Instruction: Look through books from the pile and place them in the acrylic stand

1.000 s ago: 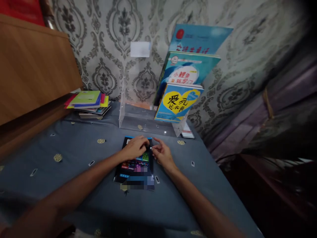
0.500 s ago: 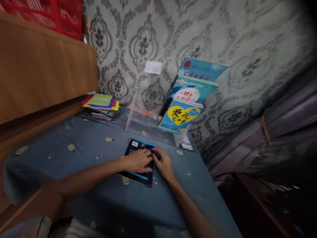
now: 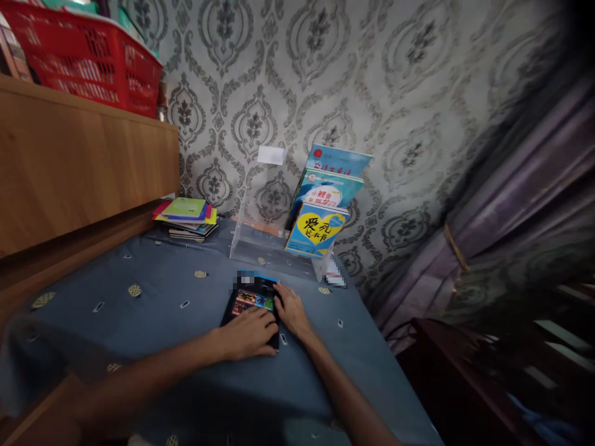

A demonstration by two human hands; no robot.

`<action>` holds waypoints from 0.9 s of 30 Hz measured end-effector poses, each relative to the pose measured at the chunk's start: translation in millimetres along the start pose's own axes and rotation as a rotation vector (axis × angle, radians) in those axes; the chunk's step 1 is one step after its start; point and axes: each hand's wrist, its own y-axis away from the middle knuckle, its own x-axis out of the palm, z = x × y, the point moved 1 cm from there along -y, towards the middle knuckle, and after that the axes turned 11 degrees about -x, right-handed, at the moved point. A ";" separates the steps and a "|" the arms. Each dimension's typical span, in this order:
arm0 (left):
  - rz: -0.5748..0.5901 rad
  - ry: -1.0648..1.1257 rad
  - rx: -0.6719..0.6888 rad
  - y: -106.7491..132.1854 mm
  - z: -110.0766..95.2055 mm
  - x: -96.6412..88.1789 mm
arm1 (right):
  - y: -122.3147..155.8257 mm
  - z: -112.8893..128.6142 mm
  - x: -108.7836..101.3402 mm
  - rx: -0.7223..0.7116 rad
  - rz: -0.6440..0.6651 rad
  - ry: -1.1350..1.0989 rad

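Observation:
A dark book [image 3: 253, 302] with a blue top edge and small colour pictures lies flat on the cloth. My left hand [image 3: 248, 332] rests palm down across its lower part, fingers stretched out and covering some of the cover. At the book's right edge is my right hand [image 3: 292, 311], its fingertips touching the upper right corner and side, thumb apart from the fingers. Just beyond stands a clear acrylic book stand [image 3: 255, 251]. Several picture books lean in its right half, the front one a blue book with a yellow heart [image 3: 318, 229].
Left of the stand sits a stack of books [image 3: 188, 217]. A wooden cabinet [image 3: 88, 167] borders the left side and carries a red basket [image 3: 93, 62]. The blue patterned tablecloth [image 3: 162, 272] ends near a purple curtain [image 3: 418, 248] on the right.
My left hand has slid down the book toward me, uncovering more of its pictures. The right hand stays at the right edge, its fingers now less bent. The camera view has tilted up and right.

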 end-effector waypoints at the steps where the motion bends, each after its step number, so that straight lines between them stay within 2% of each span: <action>1: -0.015 -0.019 0.004 1.2 -1.3 1.4 | 0.8 1.8 -1.6 0.003 0.001 -0.011; 4: -0.051 -0.046 -0.012 6.7 -5.1 5.5 | 9.0 9.8 -10.0 -0.002 0.000 -0.084; 8: -0.054 -0.037 -0.045 11.9 -6.4 8.2 | 33.6 29.3 -26.3 -0.004 0.000 -0.211; 14: -0.079 0.123 -0.084 12.5 -5.1 2.6 | 66.3 58.0 -40.8 0.014 -0.039 -0.474; 20: -0.080 0.157 -0.143 12.8 -6.4 2.3 | 71.9 65.0 -44.2 0.044 -0.043 -0.538; 27: -0.071 0.153 -0.146 14.5 -7.7 -0.9 | 70.4 69.5 -49.3 0.044 -0.041 -0.545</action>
